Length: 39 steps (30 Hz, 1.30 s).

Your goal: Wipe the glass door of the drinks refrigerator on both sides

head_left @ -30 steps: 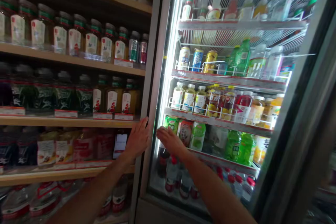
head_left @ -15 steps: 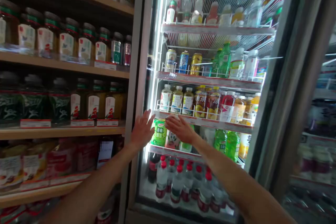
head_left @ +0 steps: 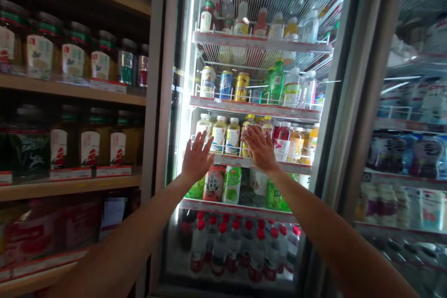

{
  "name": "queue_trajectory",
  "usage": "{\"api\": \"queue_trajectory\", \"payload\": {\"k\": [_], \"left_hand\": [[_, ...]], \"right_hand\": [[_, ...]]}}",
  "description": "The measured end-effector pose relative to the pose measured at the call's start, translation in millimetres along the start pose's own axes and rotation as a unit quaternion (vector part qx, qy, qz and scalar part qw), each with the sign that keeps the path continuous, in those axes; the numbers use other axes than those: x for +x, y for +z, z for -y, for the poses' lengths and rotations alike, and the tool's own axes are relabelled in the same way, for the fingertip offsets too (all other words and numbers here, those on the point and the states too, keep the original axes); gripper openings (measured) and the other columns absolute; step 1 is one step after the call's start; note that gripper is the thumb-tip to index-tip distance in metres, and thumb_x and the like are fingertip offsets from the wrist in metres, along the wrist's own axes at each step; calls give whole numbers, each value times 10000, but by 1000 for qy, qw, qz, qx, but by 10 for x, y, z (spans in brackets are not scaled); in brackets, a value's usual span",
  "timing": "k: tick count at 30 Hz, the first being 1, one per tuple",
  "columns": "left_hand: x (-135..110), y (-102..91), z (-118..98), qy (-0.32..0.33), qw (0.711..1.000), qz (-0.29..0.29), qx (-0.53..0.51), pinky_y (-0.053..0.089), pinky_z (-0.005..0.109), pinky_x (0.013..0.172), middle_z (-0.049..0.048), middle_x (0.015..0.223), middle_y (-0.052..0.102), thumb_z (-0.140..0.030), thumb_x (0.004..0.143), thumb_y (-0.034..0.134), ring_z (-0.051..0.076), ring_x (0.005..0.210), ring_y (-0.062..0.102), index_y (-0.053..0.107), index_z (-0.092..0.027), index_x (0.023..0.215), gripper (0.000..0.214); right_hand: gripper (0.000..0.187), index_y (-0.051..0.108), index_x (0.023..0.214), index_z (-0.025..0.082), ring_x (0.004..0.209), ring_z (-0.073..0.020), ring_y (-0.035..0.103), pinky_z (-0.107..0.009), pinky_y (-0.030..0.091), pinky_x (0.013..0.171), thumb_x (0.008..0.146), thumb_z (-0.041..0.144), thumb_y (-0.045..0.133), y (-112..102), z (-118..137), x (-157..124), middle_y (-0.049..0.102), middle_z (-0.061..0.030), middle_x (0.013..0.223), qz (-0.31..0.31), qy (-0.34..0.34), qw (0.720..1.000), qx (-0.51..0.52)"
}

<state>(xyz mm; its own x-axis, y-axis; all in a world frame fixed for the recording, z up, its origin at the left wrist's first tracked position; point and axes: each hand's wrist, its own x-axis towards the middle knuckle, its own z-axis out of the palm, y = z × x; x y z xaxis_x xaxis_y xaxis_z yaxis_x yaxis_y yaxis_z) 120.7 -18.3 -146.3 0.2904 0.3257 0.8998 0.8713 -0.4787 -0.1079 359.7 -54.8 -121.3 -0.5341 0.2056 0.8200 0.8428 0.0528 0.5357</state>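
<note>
Both arms stretch toward a lit glass-front drinks cooler. My left hand point(head_left: 198, 158) is raised with its fingers spread and holds nothing. It overlaps the left end of the shelf of pale-capped bottles point(head_left: 219, 132). My right hand point(head_left: 260, 149) has its fingers stretched out in front of the yellow-capped bottles point(head_left: 267, 125) and partly hides them. Whether it touches anything I cannot tell. Just right of it stand a red drink bottle point(head_left: 282, 142) and an orange one point(head_left: 296, 143). Below the hands are a pink carton point(head_left: 213, 184) and a green-and-white one point(head_left: 232, 185).
Higher up are cans point(head_left: 226, 84) and a green bottle point(head_left: 277, 83). Red-capped bottles point(head_left: 220, 249) fill the cooler floor. Wooden shelves point(head_left: 70, 86) with bottled drinks stand left. A metal door frame point(head_left: 363, 102) and another stocked cooler lie right.
The view has swung right, so the cooler sits further left. My hands have moved apart and my right hand has risen from the carton shelf to the bottle shelf above.
</note>
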Motion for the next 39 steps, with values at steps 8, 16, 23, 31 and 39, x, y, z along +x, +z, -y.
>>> {"api": "queue_trajectory", "payload": {"k": [8,16,23,31,39], "left_hand": [[0,156,-44,-2,1000,-11,10,191,500,1104,108,1517,170,-385,889,416,271,1403,131,300,-185,1411,570],[-3,270,1,8,999,-45,-5,147,535,1105,137,1511,176,-441,887,393,285,1405,112,303,-170,1408,594],[0,284,13,11,999,-43,-28,148,562,1096,146,1513,164,-440,876,399,303,1403,97,255,-179,1427,627],[10,252,-4,9,999,-28,-35,131,570,1095,151,1522,127,-445,878,388,311,1407,60,222,-171,1437,645],[3,240,-9,13,999,-29,-43,128,576,1092,154,1524,108,-457,889,353,307,1408,51,185,-179,1446,645]], "right_hand": [[465,447,1326,260,1385,-204,226,-470,134,1132,868,189,415,-176,-473,-357,427,-37,1419,17,-12,1000,-20],[536,352,1390,252,1407,-229,149,-488,230,1101,862,166,382,-228,-629,-523,332,-69,1471,-36,94,995,-24],[527,326,1400,158,1371,-315,222,-595,306,1017,874,185,325,-323,-1038,-515,290,-177,1461,-172,315,932,-57],[498,403,1358,143,1396,-263,166,-521,250,1098,864,158,345,-382,-1085,-440,306,-125,1468,-36,229,972,-20],[501,404,1359,209,1410,-214,128,-474,213,1141,862,152,380,-360,-917,-248,330,-49,1467,46,57,997,17]]}}
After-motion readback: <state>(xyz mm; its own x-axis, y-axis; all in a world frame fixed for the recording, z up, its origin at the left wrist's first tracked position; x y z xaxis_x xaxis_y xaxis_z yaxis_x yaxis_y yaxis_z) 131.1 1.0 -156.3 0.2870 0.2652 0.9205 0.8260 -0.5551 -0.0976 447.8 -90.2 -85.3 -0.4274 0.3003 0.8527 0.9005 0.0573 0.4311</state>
